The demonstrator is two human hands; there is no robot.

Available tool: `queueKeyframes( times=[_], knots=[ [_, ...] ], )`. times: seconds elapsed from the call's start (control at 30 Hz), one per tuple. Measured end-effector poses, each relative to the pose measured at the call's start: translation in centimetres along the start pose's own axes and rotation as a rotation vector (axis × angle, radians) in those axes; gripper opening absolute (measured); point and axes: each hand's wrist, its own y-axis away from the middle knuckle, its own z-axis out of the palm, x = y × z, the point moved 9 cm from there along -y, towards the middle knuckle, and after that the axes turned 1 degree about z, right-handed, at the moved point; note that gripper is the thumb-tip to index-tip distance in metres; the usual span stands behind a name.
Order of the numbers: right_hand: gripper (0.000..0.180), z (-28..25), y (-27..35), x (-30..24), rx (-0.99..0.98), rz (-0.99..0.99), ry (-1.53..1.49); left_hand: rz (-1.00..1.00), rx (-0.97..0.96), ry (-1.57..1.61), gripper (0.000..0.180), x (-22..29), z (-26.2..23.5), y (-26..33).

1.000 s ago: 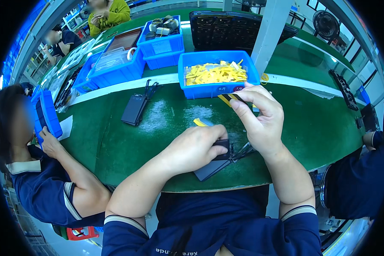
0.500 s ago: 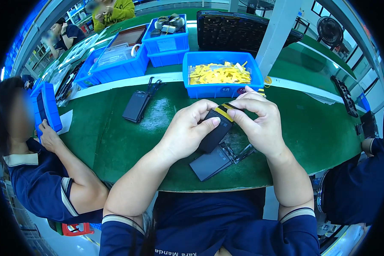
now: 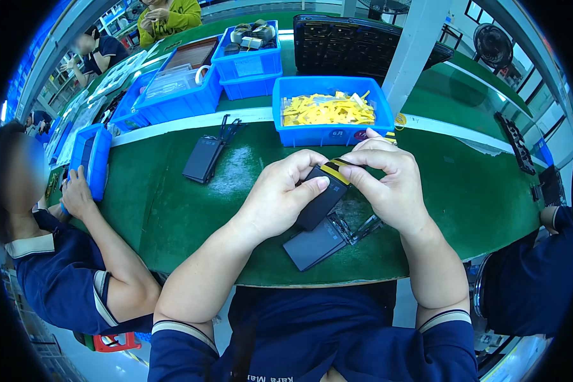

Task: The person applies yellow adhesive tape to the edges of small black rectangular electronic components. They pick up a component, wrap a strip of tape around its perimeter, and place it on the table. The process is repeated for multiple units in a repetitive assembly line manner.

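Gripping with my left hand (image 3: 274, 191): I am clamping the black block (image 3: 318, 209) between thumb and fingers, my thumb pressing on its face near the upper end.
Right hand (image 3: 385, 181): I am pinching the yellow-and-black strip (image 3: 335, 173) between thumb and fingers at the block's upper end; my fingers are hiding part of it.
Black block: I am holding it at a tilt above the bench (image 3: 452, 204), in front of me, with the loose dark blocks (image 3: 312, 247) and their black wires (image 3: 365, 227) lying just below.
Block's feel: I am judging it stiff, fairly light and a little slippery on its smooth face, so I am favouring the long edges and going easy on the flat sides.
Strip's feel: I am guessing it is thin, soft and easily creased, so its free end is seeming the best place to hold.
Blue bin (image 3: 318, 137): it is standing beyond my hands, holding a heap of yellow strips (image 3: 325, 111).
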Motion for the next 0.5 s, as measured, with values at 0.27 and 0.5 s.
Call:
queueKeyframes(
  times=[0.27,0.5],
  knots=[
    [0.007,0.12,0.11,-0.10,0.044,-0.009,0.093,0.031,0.048,-0.023,0.018,0.20,-0.12,0.21],
    [0.010,0.72,0.43,0.00,0.060,0.007,0.232,-0.010,0.033,-0.271,0.020,0.38,-0.08,0.31]
  ],
)
